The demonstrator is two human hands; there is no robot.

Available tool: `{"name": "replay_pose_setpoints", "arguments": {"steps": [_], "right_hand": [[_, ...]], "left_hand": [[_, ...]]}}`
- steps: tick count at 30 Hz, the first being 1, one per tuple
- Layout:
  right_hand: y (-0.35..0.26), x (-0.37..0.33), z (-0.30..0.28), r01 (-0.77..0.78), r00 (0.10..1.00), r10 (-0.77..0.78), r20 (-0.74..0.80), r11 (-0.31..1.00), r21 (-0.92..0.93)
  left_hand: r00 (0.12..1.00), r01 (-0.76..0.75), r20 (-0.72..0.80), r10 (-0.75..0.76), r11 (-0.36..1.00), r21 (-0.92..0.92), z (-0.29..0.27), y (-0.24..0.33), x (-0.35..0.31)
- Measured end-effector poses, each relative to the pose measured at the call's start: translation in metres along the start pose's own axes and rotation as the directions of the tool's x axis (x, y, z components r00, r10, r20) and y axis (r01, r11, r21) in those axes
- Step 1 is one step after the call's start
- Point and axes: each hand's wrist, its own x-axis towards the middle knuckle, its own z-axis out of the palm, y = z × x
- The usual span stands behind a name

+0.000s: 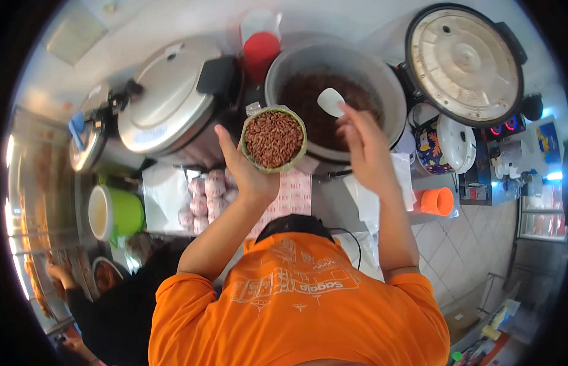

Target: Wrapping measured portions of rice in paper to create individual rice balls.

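Note:
My left hand [252, 180] cups a round green-rimmed bowl [303, 146] filled with reddish-brown rice [273, 138]. Clear film shows at the bowl's far edge. My right hand [370, 152] grips a white rice paddle [330, 102], its blade hanging over the open pot. That wide grey pot [392, 113] stands just beyond both hands, with dark brown rice [305, 91] low inside. My right fingers cover most of the paddle's handle. The bowl is held near the pot's left front side.
Left of the pot stand a big steel-lidded cooker [168, 91] and a red container [261, 55]. A raised round lid [467, 64] is at the far right, above a patterned pot [445, 146]. Wrapped bundles [200, 204], a green bucket [126, 210] and an orange cup [435, 201] sit nearer. A co-worker [116, 317] stands lower left.

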Motion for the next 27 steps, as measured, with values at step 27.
{"name": "replay_pose_setpoints", "arguments": {"steps": [27], "right_hand": [[0.077,-0.164,0.277,-0.06,0.768,0.375,0.52,0.85,-0.524]], "left_hand": [[0.848,-0.529,0.273,-0.455,-0.694,0.488,-0.291,-0.058,0.072]]}}
